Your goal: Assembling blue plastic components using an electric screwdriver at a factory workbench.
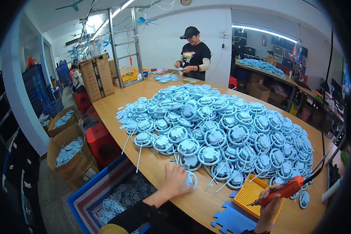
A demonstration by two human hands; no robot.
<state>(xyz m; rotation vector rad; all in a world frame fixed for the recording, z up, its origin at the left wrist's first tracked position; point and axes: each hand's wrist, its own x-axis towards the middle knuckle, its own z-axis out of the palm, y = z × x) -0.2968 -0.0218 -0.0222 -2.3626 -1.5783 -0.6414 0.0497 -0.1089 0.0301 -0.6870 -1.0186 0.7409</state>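
Note:
At the table's near edge my left hand [174, 180] is closed on a light blue ring-shaped plastic part [190, 181], its fingers hiding much of it. My right hand [270, 199] grips an orange-red electric screwdriver [281, 190] at the lower right. The tool's dark tip points left, over a yellow perforated basket [247, 195]. Under the basket's near side lies a blue foam mat [233, 217] with puzzle-cut edges. Beyond both hands a large heap of light blue ring-shaped parts [214, 137] spreads over the wooden table [160, 165], many with thin rods sticking out.
A striped-lined blue bin [90, 188] holding more parts stands below the table's left edge. Red stools [101, 141] and cardboard boxes [68, 153] are farther left. Across the table a co-worker [195, 54] handles small parts beside a metal ladder frame [124, 50]. The screwdriver's cord [327, 160] hangs at the right.

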